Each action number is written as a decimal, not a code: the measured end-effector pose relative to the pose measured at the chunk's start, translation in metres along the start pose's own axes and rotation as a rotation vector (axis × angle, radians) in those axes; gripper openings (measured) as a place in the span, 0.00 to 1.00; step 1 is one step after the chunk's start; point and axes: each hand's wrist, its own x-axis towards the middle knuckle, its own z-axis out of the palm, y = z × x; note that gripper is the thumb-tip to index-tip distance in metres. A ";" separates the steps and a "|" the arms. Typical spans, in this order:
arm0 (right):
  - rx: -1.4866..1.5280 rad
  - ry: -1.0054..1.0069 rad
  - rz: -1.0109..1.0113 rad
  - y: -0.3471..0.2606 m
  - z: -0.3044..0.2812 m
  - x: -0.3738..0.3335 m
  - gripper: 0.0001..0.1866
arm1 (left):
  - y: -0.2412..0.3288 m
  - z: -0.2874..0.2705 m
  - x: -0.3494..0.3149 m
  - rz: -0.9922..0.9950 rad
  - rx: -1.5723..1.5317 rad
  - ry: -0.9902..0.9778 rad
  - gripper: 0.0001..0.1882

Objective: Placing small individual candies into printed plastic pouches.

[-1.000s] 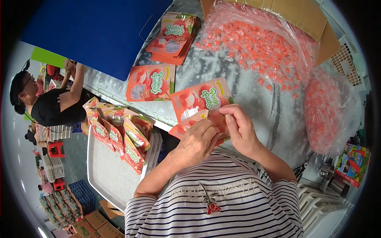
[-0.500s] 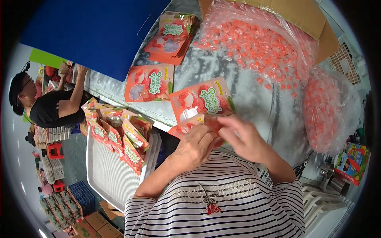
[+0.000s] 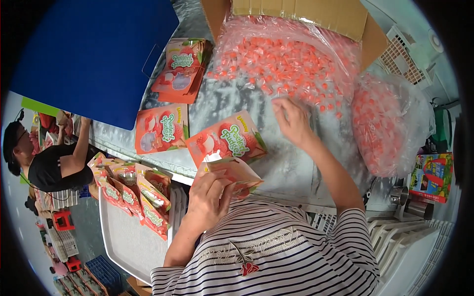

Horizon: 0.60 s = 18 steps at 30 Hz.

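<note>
My left hand (image 3: 207, 197) grips a pink-red pouch (image 3: 238, 172) in front of my chest, its mouth spread apart. My right hand (image 3: 295, 122) hangs over the table, short of the loose red wrapped candies (image 3: 281, 59), with fingers apart and nothing visible in them. Behind the held pouch lies a flat printed pouch (image 3: 232, 135). A similar pouch (image 3: 163, 128) rests to its left, and a stack of flat pouches (image 3: 180, 71) is farther back.
A cardboard box (image 3: 296, 10) and a clear bag of candies (image 3: 377, 130) stand at the back and right. At left, a white tray (image 3: 123, 246) carries several filled pouches (image 3: 133, 190). A blue panel (image 3: 94, 59) rises beyond; a person in black (image 3: 54, 167) works past it.
My right hand has left the pouch and moved away toward the candies. The pouch in my left hand now gapes at its mouth. The whole view has shifted.
</note>
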 end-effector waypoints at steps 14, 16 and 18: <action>-0.540 -0.226 -0.091 0.062 0.012 -0.036 0.26 | -0.001 0.004 0.000 -0.049 -0.024 -0.013 0.10; -0.493 -0.268 -0.106 0.053 0.008 -0.047 0.26 | 0.000 0.005 0.002 -0.056 -0.028 -0.022 0.10; -0.502 -0.272 -0.128 0.046 0.004 -0.057 0.26 | 0.000 0.006 0.003 -0.044 -0.034 -0.025 0.10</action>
